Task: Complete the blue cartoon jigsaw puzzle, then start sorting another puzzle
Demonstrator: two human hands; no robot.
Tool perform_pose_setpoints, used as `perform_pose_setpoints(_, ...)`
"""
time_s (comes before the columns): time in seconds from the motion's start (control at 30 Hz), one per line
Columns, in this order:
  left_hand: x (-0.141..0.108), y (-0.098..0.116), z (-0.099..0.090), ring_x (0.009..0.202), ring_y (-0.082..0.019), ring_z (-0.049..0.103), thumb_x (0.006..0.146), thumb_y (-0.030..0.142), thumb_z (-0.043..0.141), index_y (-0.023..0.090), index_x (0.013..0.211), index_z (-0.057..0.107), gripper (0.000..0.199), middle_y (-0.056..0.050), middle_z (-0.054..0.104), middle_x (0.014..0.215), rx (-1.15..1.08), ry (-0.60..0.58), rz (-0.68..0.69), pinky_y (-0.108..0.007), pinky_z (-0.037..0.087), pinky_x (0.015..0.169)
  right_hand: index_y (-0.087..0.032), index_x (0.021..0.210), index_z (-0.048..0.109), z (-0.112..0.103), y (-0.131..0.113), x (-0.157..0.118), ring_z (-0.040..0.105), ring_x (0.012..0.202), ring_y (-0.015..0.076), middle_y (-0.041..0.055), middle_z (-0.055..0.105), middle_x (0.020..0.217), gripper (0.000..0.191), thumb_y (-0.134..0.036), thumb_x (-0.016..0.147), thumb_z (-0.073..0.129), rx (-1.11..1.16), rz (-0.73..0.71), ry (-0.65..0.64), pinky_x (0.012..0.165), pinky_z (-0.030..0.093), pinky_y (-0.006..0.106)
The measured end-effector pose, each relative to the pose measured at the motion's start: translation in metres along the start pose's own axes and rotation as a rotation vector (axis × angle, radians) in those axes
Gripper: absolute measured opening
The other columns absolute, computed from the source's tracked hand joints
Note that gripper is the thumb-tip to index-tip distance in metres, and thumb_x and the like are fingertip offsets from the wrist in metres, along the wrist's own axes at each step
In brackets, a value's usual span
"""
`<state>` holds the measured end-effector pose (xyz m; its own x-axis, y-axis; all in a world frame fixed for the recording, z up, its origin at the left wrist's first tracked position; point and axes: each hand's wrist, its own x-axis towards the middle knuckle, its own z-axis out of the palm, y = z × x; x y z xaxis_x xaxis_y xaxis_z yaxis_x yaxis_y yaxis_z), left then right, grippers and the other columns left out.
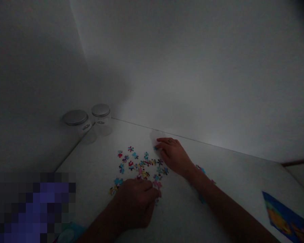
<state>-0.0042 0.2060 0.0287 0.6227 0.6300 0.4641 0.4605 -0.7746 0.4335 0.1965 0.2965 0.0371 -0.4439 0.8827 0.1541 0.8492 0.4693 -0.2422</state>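
Observation:
Many small colourful jigsaw pieces (131, 165) lie loose in a cluster on the white table (177, 216). At the near edge of the cluster, my left hand (138, 202) is closed with curled fingers; whatever is in its grip is hidden. A pink piece (157, 184) lies just beyond its fingertips. Farther back and to the right, my right hand (172, 155) has its thumb and index finger brought together at a small blue jigsaw piece (155, 147). More pieces (200, 168) lie partly hidden behind my right forearm.
Two clear jars with metal lids, a left one (77, 118) and a right one (101, 119), stand at the back left corner by the wall. A blue and yellow picture sheet (286, 216) lies at the right. Something turquoise (71, 233) shows at the bottom left, beside a pixelated patch.

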Motion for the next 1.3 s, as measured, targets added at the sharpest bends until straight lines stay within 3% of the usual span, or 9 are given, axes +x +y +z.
perform_pose_setpoints(0.07, 0.000, 0.000, 0.000, 0.050, -0.014, 0.051, 0.073, 0.009, 0.042, 0.020, 0.077, 0.057, 0.019, 0.001, 0.057, 0.062, 0.006, -0.004, 0.003, -0.023, 0.031, 0.045, -0.017, 0.094, 0.068, -0.005, -0.001, -0.001, 0.056, 0.110, 0.0247, 0.0115, 0.065, 0.116, 0.028, -0.010, 0.082, 0.043, -0.011, 0.010, 0.015, 0.095, 0.042, 0.046)
perform_pose_setpoints(0.13, 0.000, 0.000, 0.001, 0.050, -0.014, 0.050, 0.073, 0.010, 0.043, 0.019, 0.076, 0.057, 0.017, 0.001, 0.057, 0.062, 0.001, -0.023, 0.004, -0.024, 0.030, 0.044, -0.016, 0.102, 0.067, -0.006, -0.010, -0.003, 0.056, 0.111, 0.0234, 0.0123, 0.064, 0.117, 0.031, -0.009, 0.083, 0.043, 0.034, -0.058, 0.015, 0.096, 0.043, 0.044)
perform_pose_setpoints(0.23, -0.001, 0.000, 0.003, 0.051, -0.014, 0.051, 0.073, 0.012, 0.045, 0.019, 0.076, 0.058, 0.016, 0.001, 0.058, 0.063, -0.004, -0.057, -0.006, -0.024, 0.031, 0.045, -0.017, 0.120, 0.060, -0.002, -0.030, -0.006, 0.048, 0.122, 0.0215, 0.0131, 0.055, 0.131, 0.037, -0.012, 0.088, 0.044, 0.139, -0.216, -0.042, 0.101, 0.041, 0.041)
perform_pose_setpoints(0.33, -0.002, 0.000, 0.003, 0.054, -0.014, 0.052, 0.073, 0.012, 0.046, 0.019, 0.079, 0.060, 0.017, 0.000, 0.060, 0.066, 0.006, -0.086, -0.023, -0.024, 0.032, 0.046, -0.022, 0.127, 0.056, 0.005, -0.043, -0.007, 0.036, 0.132, 0.0255, 0.0127, 0.044, 0.142, 0.038, -0.021, 0.091, 0.046, 0.121, -0.255, -0.083, 0.105, 0.036, 0.047)
perform_pose_setpoints(0.47, -0.002, 0.001, 0.003, 0.053, -0.014, 0.050, 0.074, 0.012, 0.046, 0.019, 0.081, 0.061, 0.018, 0.000, 0.059, 0.066, 0.011, -0.128, -0.027, -0.024, 0.034, 0.046, -0.025, 0.126, 0.057, 0.010, -0.041, -0.006, 0.030, 0.135, 0.0275, 0.0111, 0.040, 0.145, 0.038, -0.020, 0.091, 0.045, 0.062, -0.215, -0.077, 0.107, 0.032, 0.051)
perform_pose_setpoints(0.7, -0.001, -0.001, 0.003, 0.052, -0.015, 0.052, 0.074, 0.014, 0.046, 0.019, 0.077, 0.059, 0.014, 0.000, 0.060, 0.066, 0.006, -0.123, -0.034, -0.025, 0.037, 0.046, -0.021, 0.117, 0.063, 0.009, -0.033, -0.004, 0.036, 0.132, 0.0275, 0.0119, 0.048, 0.140, 0.033, -0.018, 0.090, 0.045, 0.024, -0.170, -0.025, 0.105, 0.034, 0.050)
perform_pose_setpoints(1.0, 0.000, 0.000, 0.002, 0.056, -0.015, 0.056, 0.077, 0.017, 0.047, 0.018, 0.078, 0.060, 0.013, -0.001, 0.061, 0.067, 0.009, -0.156, -0.049, -0.025, 0.044, 0.049, -0.016, 0.114, 0.061, 0.018, -0.014, -0.005, 0.048, 0.121, 0.0278, 0.0140, 0.056, 0.130, 0.035, -0.017, 0.086, 0.039, -0.077, 0.067, 0.087, 0.099, 0.040, 0.051)
perform_pose_setpoints(1.17, 0.001, -0.001, 0.002, 0.056, -0.016, 0.058, 0.078, 0.018, 0.046, 0.017, 0.082, 0.060, 0.014, -0.001, 0.063, 0.069, -0.005, -0.147, -0.047, -0.025, 0.045, 0.047, -0.016, 0.108, 0.061, 0.011, -0.014, -0.008, 0.052, 0.117, 0.0290, 0.0151, 0.059, 0.124, 0.032, -0.017, 0.084, 0.041, -0.080, 0.089, 0.107, 0.095, 0.044, 0.051)
perform_pose_setpoints(1.3, 0.001, -0.001, 0.001, 0.061, -0.017, 0.060, 0.076, 0.017, 0.049, 0.016, 0.082, 0.061, 0.014, -0.003, 0.063, 0.072, -0.013, -0.119, -0.068, -0.026, 0.048, 0.051, -0.019, 0.111, 0.061, -0.004, -0.031, -0.006, 0.055, 0.113, 0.0241, 0.0119, 0.060, 0.121, 0.031, -0.018, 0.087, 0.042, 0.052, -0.022, 0.033, 0.096, 0.046, 0.044)
